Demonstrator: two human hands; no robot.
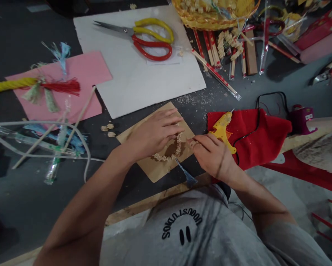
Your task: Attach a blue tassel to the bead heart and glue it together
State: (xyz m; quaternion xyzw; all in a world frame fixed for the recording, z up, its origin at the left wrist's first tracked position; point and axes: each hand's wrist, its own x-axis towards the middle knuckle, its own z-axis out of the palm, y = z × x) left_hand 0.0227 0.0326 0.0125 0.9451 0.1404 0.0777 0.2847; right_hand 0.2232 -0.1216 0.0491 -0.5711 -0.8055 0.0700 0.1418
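A ring of small beige knobbly pieces (166, 158) rests on a brown paper sheet (152, 170), with a blue tassel (188, 176) hanging from its lower edge. My left hand (155, 131) lies over the ring's upper left part; its fingers reach along the ring, slightly apart, and hide that part. Just right of the ring, my right hand (212, 153) has thumb and forefinger pinched together, on something too small to make out. A yellow glue gun (223, 127) lies on a red cloth (258, 142) behind my right hand.
Scissors (152, 38) lie on a white board (113, 85). A yellow basket (210, 23) stands at the back, with wrapped chopsticks (214, 74) before it. At left are pink paper (91, 66), tassels (62, 87) and a white cable (90, 157). A purple device (301, 119) is at right.
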